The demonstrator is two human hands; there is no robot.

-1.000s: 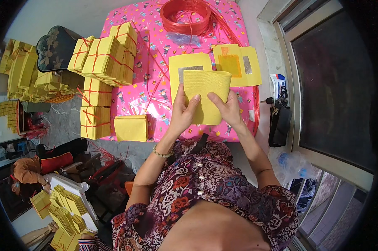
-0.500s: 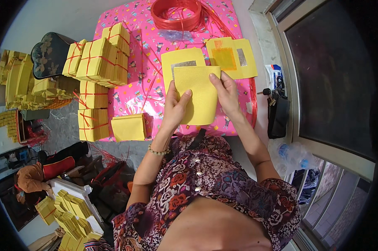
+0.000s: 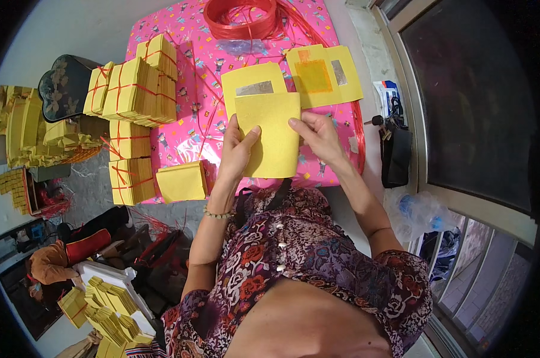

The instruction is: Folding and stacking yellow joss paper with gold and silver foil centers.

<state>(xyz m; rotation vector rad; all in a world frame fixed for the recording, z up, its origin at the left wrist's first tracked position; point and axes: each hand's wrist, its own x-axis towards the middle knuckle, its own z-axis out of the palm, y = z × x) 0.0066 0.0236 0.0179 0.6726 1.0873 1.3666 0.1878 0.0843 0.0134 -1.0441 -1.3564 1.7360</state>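
Observation:
A folded yellow sheet of paper (image 3: 273,140) is held upright between my hands, over the near edge of the pink table. My left hand (image 3: 237,150) grips its left side, thumb in front and fingers behind. My right hand (image 3: 319,138) pinches its right edge with the thumb in front. Just beyond lies a yellow sheet with a silver patch (image 3: 254,89), partly covered by the held paper. To its right are yellow sheets with an orange square (image 3: 313,76) and another silver patch. A small stack of folded yellow paper (image 3: 182,182) rests left of my left hand.
Yellow paper bundles tied with red strips (image 3: 129,92) are piled on the table's left side. A coil of red plastic strip (image 3: 241,21) lies at the far edge. A dark chair back (image 3: 70,89) stands left, with more bundles. A black pouch (image 3: 395,158) is by the window.
The held paper's lower right part is folded flatter, its right edge now straighter. My right hand has shifted slightly down along that edge. The whole view has shifted a little.

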